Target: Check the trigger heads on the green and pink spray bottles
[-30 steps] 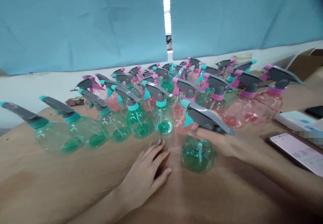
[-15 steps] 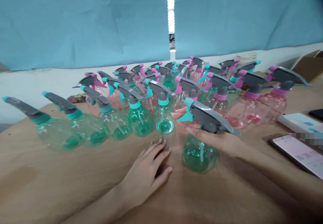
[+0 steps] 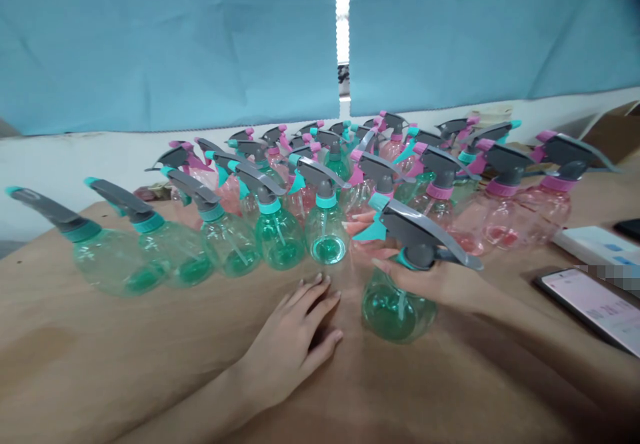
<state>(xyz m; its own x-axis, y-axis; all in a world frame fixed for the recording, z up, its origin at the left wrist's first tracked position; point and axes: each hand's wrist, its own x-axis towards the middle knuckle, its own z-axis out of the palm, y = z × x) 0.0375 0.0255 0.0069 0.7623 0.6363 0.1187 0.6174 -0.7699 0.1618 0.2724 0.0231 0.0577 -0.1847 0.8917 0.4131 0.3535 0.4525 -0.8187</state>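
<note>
A packing workshop: dozens of identical spray bottles crowd a worktable.

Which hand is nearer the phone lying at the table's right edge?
Right. The right hand grips a green spray bottle just left of the phone; the left hand rests flat farther left.

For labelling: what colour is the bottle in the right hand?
Green bottle, grey-and-teal sprayer, right hand; head view.

Bare forearms, no sleeves; long, pale-polished nails on fingers
</note>
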